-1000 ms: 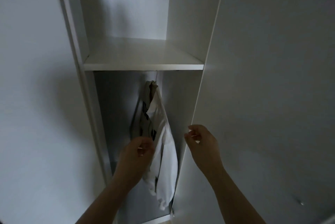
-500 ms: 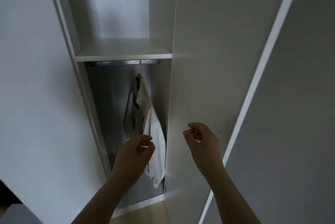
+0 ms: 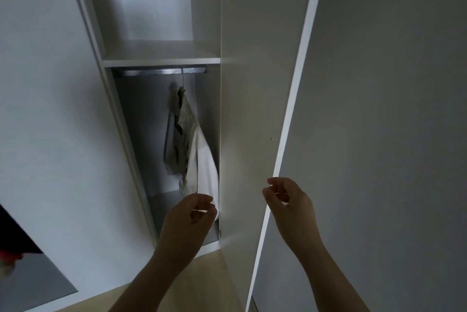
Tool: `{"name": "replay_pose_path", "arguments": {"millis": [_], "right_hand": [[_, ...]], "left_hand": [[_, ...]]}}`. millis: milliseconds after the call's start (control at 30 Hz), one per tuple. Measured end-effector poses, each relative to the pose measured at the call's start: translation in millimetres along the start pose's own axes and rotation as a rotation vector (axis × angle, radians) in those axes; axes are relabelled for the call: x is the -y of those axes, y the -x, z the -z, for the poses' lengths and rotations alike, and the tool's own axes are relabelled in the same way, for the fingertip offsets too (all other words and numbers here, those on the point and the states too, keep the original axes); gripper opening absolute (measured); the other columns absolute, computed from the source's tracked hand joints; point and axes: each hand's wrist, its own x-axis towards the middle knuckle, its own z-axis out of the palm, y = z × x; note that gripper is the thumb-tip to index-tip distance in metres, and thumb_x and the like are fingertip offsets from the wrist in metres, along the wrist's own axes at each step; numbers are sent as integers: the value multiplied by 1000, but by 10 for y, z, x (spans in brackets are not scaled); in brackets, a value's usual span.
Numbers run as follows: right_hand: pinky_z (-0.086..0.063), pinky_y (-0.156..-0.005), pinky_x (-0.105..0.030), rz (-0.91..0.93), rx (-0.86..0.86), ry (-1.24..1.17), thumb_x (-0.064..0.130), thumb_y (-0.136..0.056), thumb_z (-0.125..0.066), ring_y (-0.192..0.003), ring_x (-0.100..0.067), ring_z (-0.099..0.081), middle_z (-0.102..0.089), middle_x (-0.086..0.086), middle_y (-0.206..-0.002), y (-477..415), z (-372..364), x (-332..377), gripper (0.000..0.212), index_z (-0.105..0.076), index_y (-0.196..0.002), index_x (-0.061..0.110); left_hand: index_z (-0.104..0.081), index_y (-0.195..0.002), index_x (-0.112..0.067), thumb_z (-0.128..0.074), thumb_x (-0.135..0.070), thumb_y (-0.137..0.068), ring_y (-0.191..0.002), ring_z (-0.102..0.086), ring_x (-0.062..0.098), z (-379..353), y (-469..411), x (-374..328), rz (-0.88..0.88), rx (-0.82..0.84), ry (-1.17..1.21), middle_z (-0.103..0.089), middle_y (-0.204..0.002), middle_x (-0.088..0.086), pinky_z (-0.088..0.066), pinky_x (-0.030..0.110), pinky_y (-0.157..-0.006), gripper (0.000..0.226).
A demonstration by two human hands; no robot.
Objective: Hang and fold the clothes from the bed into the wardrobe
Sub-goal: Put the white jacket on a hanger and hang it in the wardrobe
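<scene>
I see white printed T-shirt (image 3: 194,145) on hanger (image 3: 182,76), wardrobe rail (image 3: 156,72) above shirt. L hand (image 3: 188,218) at shirt hem, grip unclear; R hand (image 3: 288,202) right of shirt, loosely curled, empty.

My left hand (image 3: 188,220) is raised, fingers curled toward the thumb. My right hand (image 3: 290,207) is raised beside it, loosely curled, empty.
</scene>
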Motion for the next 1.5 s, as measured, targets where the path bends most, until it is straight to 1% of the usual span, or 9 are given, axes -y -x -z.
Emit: {"name": "replay_pose_path", "arguments": {"millis": [367, 533, 600, 700, 800, 900, 1067, 1267, 1500], "right_hand": [[-38, -64, -3, 148, -8, -46, 19, -94, -57, -80, 3, -57, -58, 19, -86, -506, 630, 2, 12, -55, -103, 27], [-38, -58, -8, 164, 51, -172, 15, -99, -49, -68, -9, -51, -55, 3, -79, -1012, 697, 11, 9, -54, -94, 9], [-39, -63, -8, 117, 86, -289, 18, -101, -46, -68, -2, -47, -50, 7, -78, -1136, 646, 18, 9, -53, -100, 12], [-44, -80, -28, 33, 213, -352, 26, -103, -40, -83, -10, -50, -53, 0, -93, -1308, 509, 8, 22, -55, -111, 11], [-43, -78, -24, 26, 277, -385, 34, -104, -34, -84, -5, -52, -56, 5, -97, -1324, 351, 23, 26, -56, -110, 22], [-38, -95, -20, 77, 255, -340, 35, -104, -32, -103, -5, -50, -54, 5, -115, -1273, 192, -44, 32, -51, -126, 20], [-39, -85, -28, 151, 205, -174, 25, -103, -36, -86, -12, -47, -49, -3, -94, -1253, 27, -133, 15, -46, -94, 17], [-48, -93, -31, 269, 167, 4, 23, -102, -38, -102, -13, -55, -56, -9, -117, -1060, -230, -39, 32, -53, -126, 7], [-47, -97, -24, 368, 132, 302, 30, -98, -49, -105, -13, -60, -54, -3, -127, -894, -744, 153, 33, -56, -123, 9]], "left_hand": [[-60, -108, -16, -59, -21, -92, -78, -54, -7, -277, 196, -518, 9, -110, -50, -58, -85, -16, -40, 0, -60, 16], [-60, -102, -20, -59, -21, -92, -77, -56, -5, -497, 197, -710, 25, -137, -57, -58, -83, -18, -41, 0, -59, 10], [-60, -102, -23, -60, -22, -92, -79, -57, -5, -537, 241, -707, 46, -129, -62, -61, -85, -16, -41, 1, -60, 10], [-60, -102, -26, -61, -21, -91, -82, -58, -4, -537, 259, -683, 61, -143, -56, -62, -88, -16, -41, 2, -62, 12], [-58, -98, -30, -62, -20, -90, -81, -59, -4, -500, 253, -651, 71, -155, -38, -63, -86, -17, -41, 3, -62, 12], [-57, -92, -34, -63, -19, -89, -79, -60, -4, -451, 235, -579, 68, -166, -35, -63, -85, -18, -41, 3, -62, 17], [-59, -93, -28, -63, -16, -89, -76, -61, 1, -301, 156, -370, 81, -170, -27, -64, -82, -13, -43, 4, -60, 13], [-59, -96, -25, -63, -15, -89, -80, -61, 2, -19, 44, -119, 77, -172, 3, -64, -84, -13, -43, 6, -67, 12], [-54, -83, -38, -64, -15, -88, -78, -61, 3, 391, -41, 204, 55, -182, 23, -63, -80, -15, -43, 8, -66, 25]]}}
